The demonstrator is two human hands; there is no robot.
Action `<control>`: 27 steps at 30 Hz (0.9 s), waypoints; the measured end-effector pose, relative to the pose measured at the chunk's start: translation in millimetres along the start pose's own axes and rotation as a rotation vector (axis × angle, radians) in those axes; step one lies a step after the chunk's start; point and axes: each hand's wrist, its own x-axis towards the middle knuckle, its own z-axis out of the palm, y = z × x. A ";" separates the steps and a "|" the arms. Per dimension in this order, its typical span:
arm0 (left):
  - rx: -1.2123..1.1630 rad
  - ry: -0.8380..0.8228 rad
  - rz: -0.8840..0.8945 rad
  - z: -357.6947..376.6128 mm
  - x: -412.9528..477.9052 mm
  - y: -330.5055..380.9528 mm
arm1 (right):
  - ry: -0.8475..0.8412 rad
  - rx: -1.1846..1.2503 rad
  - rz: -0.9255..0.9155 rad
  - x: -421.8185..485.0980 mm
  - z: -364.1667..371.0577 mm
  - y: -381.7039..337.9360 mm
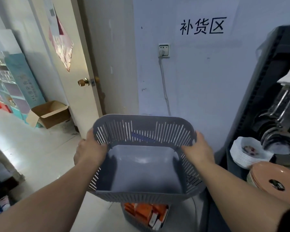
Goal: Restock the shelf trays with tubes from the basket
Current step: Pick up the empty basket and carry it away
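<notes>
Two hands carry an empty grey basket (144, 131), left hand (90, 151) and right hand (197, 151) curled over its opposite side rims; orange tube boxes (144, 213) wait in a second basket (136, 222) directly below, equally near both.

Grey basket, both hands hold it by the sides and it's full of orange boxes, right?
Not full: the head view shows the grey basket empty, held at its sides by the left hand and right hand. The orange boxes sit in a lower basket.
</notes>
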 end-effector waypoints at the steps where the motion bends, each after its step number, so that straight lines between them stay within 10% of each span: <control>1: -0.007 0.002 0.007 7.9 9.3 6.6 | 0.012 0.018 -0.005 13.7 0.1 0.0; 27: -0.048 -0.300 0.259 175.0 259.2 150.3 | 0.282 -0.057 0.211 257.6 44.4 -8.0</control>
